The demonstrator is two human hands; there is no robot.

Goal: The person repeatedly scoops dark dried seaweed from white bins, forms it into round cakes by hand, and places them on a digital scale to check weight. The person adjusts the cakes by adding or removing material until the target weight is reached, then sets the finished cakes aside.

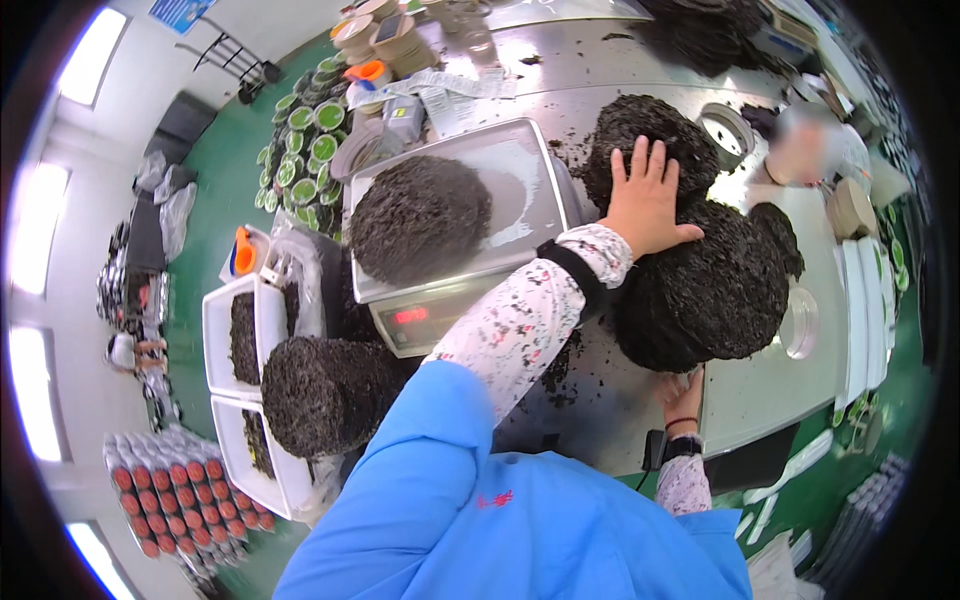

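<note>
Two dark stacks of rough round sheets, which look like dried seaweed, stand on the metal table: a near stack (715,290) and a far stack (625,125). Fingers spread, my left hand (645,205) lies across the place where the two meet. My right hand (682,398) is at the lower edge of the near stack, its fingertips partly hidden there. To the left, a dark round pile (415,220) of the same stuff rests on the pan of a weighing scale (520,165) with a lit red display. Another dark stack (330,390) sits left of my left arm.
White bins (290,470) with dark pieces stand at the left. Paper slips (450,105) and round containers (400,45) lie beyond the scale. A clear round lid (798,322) and an open tin (725,135) are right of the stacks. Another person (805,150) is at the far right.
</note>
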